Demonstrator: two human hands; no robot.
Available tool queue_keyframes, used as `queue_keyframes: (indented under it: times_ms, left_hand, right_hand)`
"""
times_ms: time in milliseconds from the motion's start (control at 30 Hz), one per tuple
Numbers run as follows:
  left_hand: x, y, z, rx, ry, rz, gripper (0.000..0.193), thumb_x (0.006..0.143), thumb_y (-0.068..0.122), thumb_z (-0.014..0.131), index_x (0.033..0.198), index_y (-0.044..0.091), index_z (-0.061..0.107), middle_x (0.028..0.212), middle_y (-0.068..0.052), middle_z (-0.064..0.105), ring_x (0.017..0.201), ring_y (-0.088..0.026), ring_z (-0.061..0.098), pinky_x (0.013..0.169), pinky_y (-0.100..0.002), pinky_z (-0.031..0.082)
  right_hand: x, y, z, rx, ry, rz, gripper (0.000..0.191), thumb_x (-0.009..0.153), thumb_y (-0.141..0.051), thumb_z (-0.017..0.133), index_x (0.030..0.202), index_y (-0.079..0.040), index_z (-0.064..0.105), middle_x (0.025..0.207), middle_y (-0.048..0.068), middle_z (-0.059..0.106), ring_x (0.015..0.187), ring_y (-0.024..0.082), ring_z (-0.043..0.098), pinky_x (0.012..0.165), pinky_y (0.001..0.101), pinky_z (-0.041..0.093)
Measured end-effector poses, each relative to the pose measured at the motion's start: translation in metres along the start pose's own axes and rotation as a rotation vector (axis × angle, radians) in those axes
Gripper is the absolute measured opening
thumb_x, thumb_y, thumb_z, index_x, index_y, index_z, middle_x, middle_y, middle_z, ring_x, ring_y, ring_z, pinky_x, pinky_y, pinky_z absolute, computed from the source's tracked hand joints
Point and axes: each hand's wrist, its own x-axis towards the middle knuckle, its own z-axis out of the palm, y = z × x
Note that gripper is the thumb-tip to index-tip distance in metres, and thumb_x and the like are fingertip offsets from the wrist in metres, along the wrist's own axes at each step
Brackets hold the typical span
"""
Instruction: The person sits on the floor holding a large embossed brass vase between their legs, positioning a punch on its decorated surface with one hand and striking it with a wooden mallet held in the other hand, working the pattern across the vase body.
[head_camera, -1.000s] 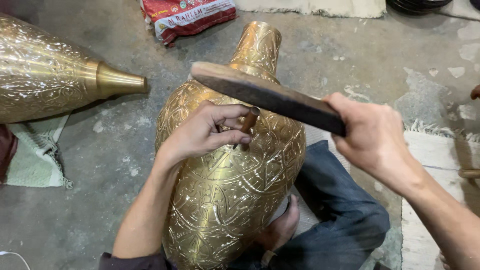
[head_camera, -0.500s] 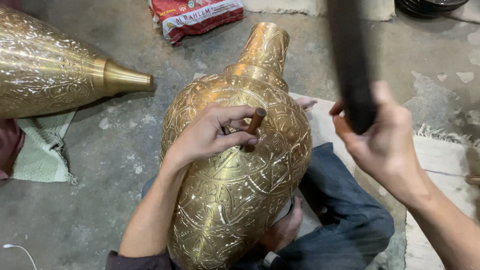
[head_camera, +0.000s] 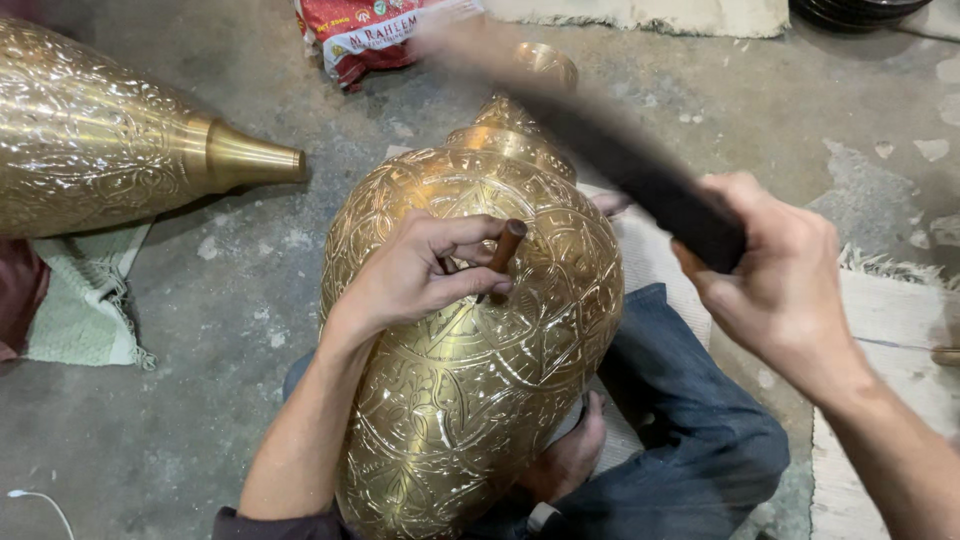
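At frame centre, the left hand (head_camera: 415, 275) pinches a short brown punch (head_camera: 503, 255) against an engraved brass vase (head_camera: 470, 400); the right hand (head_camera: 780, 280) grips a blurred dark wooden mallet (head_camera: 620, 160) upper right.

One view only, from your head, looking steeply down over your lap and close in. Your left hand (head_camera: 415, 275) sits near centre frame, your right hand (head_camera: 775, 280) toward the right edge. The engraved brass vase (head_camera: 470, 330) under your left fingers (head_camera: 470, 232) fills the middle. Beyond the fingertips the concrete floor (head_camera: 250, 290) runs to the top edge. No second view shares this scene.
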Motion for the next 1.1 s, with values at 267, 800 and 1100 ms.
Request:
queue_keyframes:
  times_ms: [267,800,1100]
  left_hand:
    - [-0.006,-0.013,0.004,-0.034,0.118,-0.013,0.021,0.092,0.015,0.079,0.111,0.010,0.073,0.091,-0.005,0.081,0.070,-0.010,0.075,0.055,-0.022,0.056]
    - [0.025,0.015,0.018,-0.108,0.144,-0.025,0.049,0.094,0.006,0.078,0.139,0.005,0.059,0.114,-0.008,0.077,0.101,-0.016,0.079,0.079,-0.027,0.066]
    - [0.023,0.014,0.023,0.045,0.228,-0.039,0.045,0.087,0.011,0.082,0.128,0.001,0.065,0.097,-0.006,0.079,0.086,-0.014,0.080,0.068,-0.026,0.060]
  right_hand:
    - [-0.024,0.010,0.003,-0.131,-0.250,0.245,0.044,0.076,-0.001,0.068,0.117,-0.018,0.068,0.077,0.008,0.074,0.062,0.027,0.072,0.060,0.0421,0.054]
    - [-0.071,0.058,0.041,-0.337,-0.232,0.352,0.033,0.092,-0.009,0.067,0.125,-0.014,0.066,0.078,0.008,0.074,0.060,0.023,0.069,0.058,0.0385,0.055]
    - [-0.040,0.037,-0.010,0.067,0.037,0.119,0.023,0.092,-0.010,0.073,0.114,-0.008,0.067,0.086,0.007,0.072,0.072,0.018,0.069,0.068,0.0321,0.054]
